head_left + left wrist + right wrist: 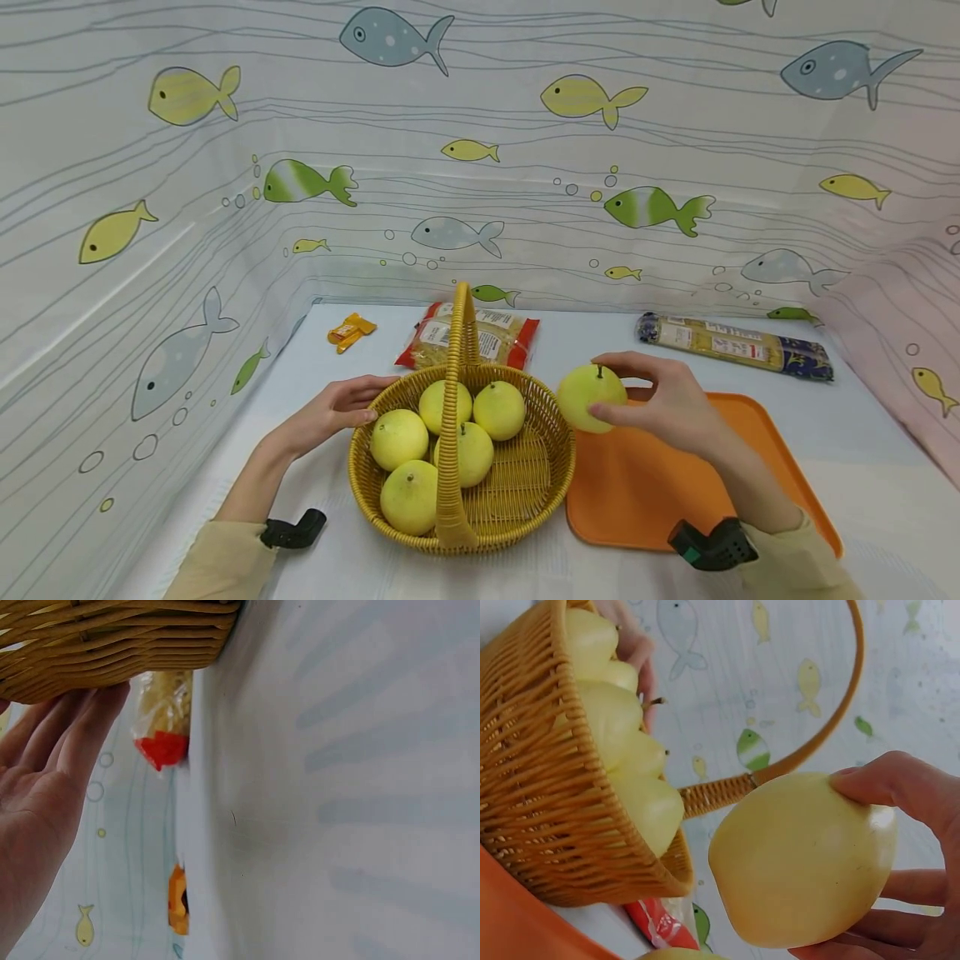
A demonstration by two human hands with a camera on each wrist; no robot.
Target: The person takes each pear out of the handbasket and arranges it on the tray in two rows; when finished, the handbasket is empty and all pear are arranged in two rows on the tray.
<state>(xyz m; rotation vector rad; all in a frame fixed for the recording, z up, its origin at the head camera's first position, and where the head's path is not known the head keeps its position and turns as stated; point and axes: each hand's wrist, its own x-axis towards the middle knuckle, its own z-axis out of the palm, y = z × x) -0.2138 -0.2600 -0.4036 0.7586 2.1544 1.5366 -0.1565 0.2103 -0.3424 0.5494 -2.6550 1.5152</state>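
A pale yellow pear is pinched between the thumb and fingers of my right hand, just off the right rim of the wicker basket. In the right wrist view this pear fills the middle, the thumb on its upper side and fingers below. The golden basket has a tall arched handle and holds several similar pears, mostly in its left half. My left hand touches the basket's left side, thumb at the rim. The left wrist view shows its fingers straight against the wicker.
An orange tray lies right of the basket, under my right forearm. Behind the basket is a red-edged clear bag. A long blue-ended packet lies back right, small orange packets back left. Fish-patterned sheeting encloses the table.
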